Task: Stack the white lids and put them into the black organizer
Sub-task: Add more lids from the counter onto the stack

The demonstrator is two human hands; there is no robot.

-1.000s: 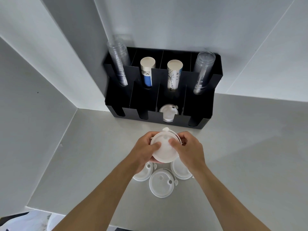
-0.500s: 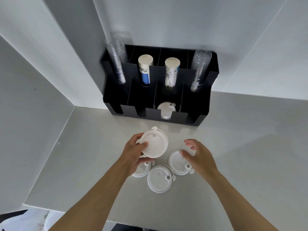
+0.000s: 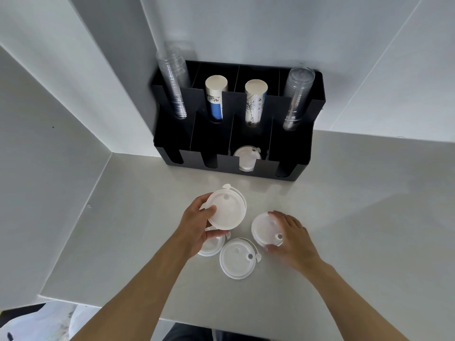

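My left hand (image 3: 197, 225) holds a small stack of white lids (image 3: 227, 209) above the counter, thumb on top. My right hand (image 3: 291, 238) rests on a white lid (image 3: 263, 228) lying on the counter, fingers curled around its right rim. A third lid (image 3: 237, 258) lies flat between my hands. A fourth lid (image 3: 211, 246) lies partly hidden under my left hand. The black organizer (image 3: 236, 163) stands against the wall, with white lids (image 3: 246, 159) in its third front slot.
The organizer's back slots hold two stacks of clear cups (image 3: 173, 82) (image 3: 295, 97) and two stacks of paper cups (image 3: 215, 97) (image 3: 254, 102). White walls close in at left and behind. The counter's front edge (image 3: 147, 313) runs below my arms.
My right hand let go of the stack and came down to the right onto the lid on the counter. My left hand keeps the stack, shifted slightly left.
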